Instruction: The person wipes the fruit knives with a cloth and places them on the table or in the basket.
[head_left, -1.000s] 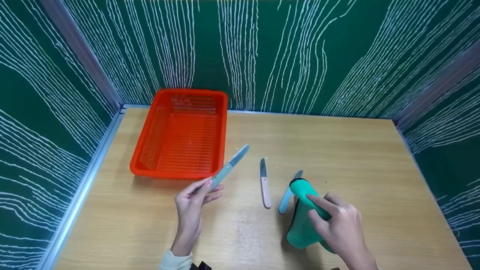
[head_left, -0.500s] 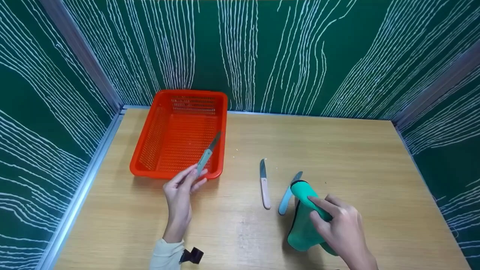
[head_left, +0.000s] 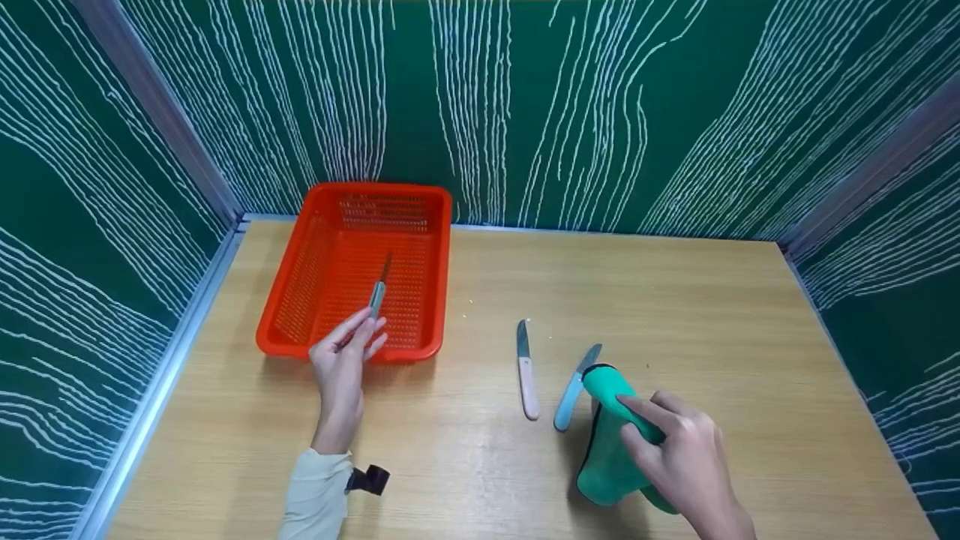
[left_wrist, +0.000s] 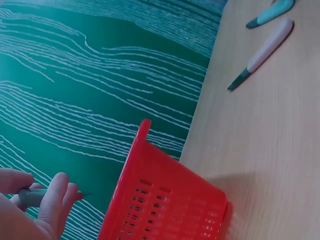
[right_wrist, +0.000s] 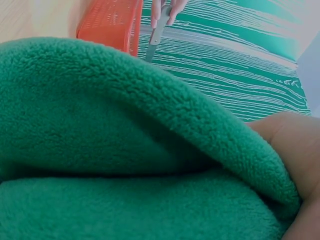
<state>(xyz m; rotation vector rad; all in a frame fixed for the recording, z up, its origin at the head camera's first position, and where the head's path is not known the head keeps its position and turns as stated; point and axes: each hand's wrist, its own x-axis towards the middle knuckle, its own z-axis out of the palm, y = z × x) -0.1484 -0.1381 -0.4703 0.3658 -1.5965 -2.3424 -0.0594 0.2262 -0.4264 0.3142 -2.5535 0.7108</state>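
Observation:
My left hand (head_left: 341,367) pinches a paring knife (head_left: 378,297) by its pale green handle, holding it over the red plastic basket (head_left: 445,292) with the blade pointing away from me. In the left wrist view, fingers and thumb close round the knife handle (left_wrist: 32,197), beside the basket wall (left_wrist: 170,200). At the right, my right hand (head_left: 686,450) grips a folded green towel (head_left: 606,465) between thumb and fingers. The towel's fleecy folds (right_wrist: 125,100) fill most of the right wrist view. A blue-handled knife (head_left: 571,394) lies on the table partly behind the towel.
A pink-handled knife (head_left: 528,384) lies between basket and towel, blade away from me. Small pale crumbs dot the wooden table (head_left: 675,300). Green walls (head_left: 409,97) with white wavy lines enclose the back and sides.
My left hand has carried the green-handled knife leftward and away from me, from beside the basket's right corner to over its inside. The right hand and towel have hardly moved.

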